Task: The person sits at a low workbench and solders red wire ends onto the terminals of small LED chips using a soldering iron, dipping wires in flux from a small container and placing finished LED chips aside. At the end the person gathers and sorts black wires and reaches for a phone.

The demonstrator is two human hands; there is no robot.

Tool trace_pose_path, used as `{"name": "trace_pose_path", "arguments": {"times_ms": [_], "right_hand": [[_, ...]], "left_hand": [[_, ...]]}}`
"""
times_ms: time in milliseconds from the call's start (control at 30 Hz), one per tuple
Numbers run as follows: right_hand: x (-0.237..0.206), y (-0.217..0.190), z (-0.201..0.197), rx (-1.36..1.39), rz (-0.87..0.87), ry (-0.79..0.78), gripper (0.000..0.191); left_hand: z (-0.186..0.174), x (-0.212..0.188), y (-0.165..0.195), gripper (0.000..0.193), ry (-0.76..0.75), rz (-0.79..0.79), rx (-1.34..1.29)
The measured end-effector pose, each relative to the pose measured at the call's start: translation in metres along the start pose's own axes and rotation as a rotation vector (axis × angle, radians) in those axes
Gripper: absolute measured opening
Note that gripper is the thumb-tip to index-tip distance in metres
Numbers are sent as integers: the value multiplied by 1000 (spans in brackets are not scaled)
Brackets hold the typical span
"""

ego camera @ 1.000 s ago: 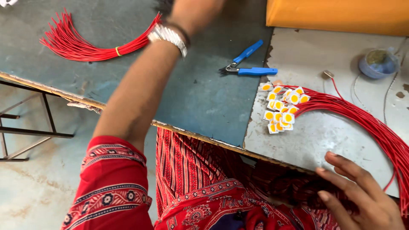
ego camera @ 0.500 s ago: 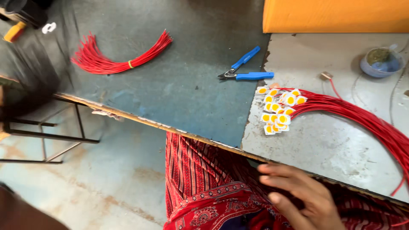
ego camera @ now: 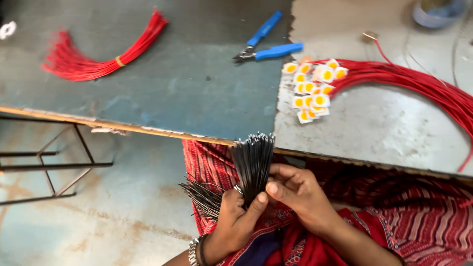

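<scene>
You are in a small wiring workshop: a worn worktop (ego camera: pixel 197 93) carries bundled red wires (ego camera: pixel 98 56), blue cutters (ego camera: pixel 268 45) and small yellow LED chips (ego camera: pixel 311 89) at its edge

The round container (ego camera: pixel 438 11) at the upper right is cut off by the top edge and blurred. The red wires (ego camera: pixel 419 86) run off the right edge — their far ends unseen. The black wires' (ego camera: pixel 251 165) lower ends hide behind the left hand (ego camera: pixel 234 219).

Soft even daylight, slight motion blur
</scene>
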State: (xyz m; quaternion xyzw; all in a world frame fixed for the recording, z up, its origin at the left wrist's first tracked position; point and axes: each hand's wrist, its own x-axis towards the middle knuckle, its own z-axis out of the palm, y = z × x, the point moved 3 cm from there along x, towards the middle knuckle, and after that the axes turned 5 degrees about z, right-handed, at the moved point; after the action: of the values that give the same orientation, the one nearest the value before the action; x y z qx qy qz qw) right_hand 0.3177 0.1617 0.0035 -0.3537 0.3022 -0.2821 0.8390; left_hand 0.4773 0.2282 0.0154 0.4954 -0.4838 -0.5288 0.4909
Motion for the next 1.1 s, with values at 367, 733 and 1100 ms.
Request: {"name": "trace_pose_path", "arguments": {"times_ms": [367, 733, 1100], "right_hand": [[-2, -3, -5, -16, -37, 42, 25], [3, -11, -4, 196, -23, -4, 25], [-6, -41, -5, 36, -199, 136, 45]], "left_hand": [[15, 5, 17, 10, 22, -53, 165], [17, 9, 11, 25, 117, -123, -133], [30, 19, 20, 14, 266, -21, -188]]}}
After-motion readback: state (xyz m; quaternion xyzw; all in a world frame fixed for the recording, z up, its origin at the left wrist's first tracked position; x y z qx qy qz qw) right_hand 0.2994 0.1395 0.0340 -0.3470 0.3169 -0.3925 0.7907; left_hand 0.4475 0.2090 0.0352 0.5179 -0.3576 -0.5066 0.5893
